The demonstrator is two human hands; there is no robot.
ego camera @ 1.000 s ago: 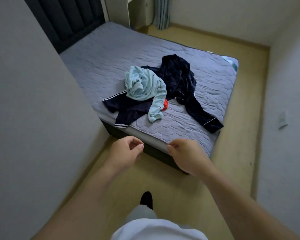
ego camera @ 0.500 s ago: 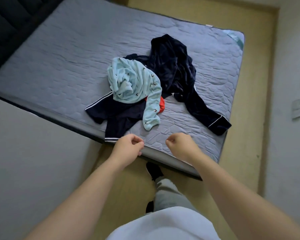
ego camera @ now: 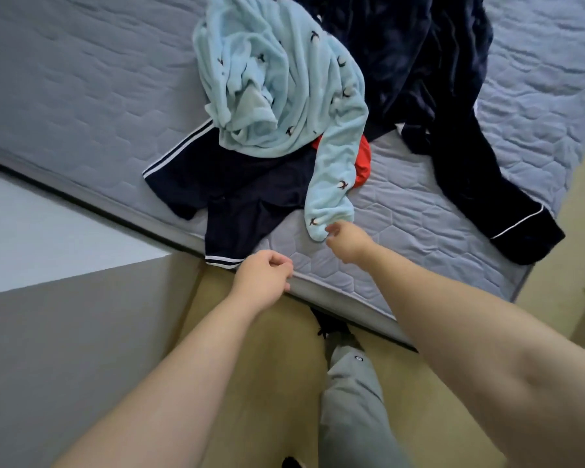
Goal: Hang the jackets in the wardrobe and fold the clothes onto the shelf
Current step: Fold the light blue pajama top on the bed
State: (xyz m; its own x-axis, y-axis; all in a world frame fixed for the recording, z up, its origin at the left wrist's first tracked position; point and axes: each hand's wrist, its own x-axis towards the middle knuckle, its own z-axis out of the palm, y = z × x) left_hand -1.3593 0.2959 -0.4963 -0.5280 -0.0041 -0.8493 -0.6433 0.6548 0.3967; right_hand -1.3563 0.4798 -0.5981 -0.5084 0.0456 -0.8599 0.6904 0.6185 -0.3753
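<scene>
A pile of clothes lies on the grey quilted mattress (ego camera: pixel 81 106). On top is a light blue fleece top (ego camera: pixel 277 79) whose sleeve hangs toward me. Under it lie a navy garment with white stripes (ego camera: pixel 237 197), something red (ego camera: pixel 363 157), and a dark navy velvet jacket (ego camera: pixel 429 72) with one long sleeve stretched to the right. My right hand (ego camera: pixel 345 243) is at the cuff of the blue sleeve, fingertips against it; I cannot see whether they pinch it. My left hand (ego camera: pixel 264 282) hovers loosely curled over the mattress edge, beside the striped hem, holding nothing.
A white wall corner (ego camera: pixel 65 298) juts in on the left, close to the bed. The wooden floor (ego camera: pixel 274 383) runs between it and the bed, where my grey-trousered leg (ego camera: pixel 355 400) and dark shoe stand. More floor shows at the far right.
I have stepped up to the bed and leaned over the pile. My right hand reached forward to the blue sleeve cuff. My left hand moved to the mattress edge.
</scene>
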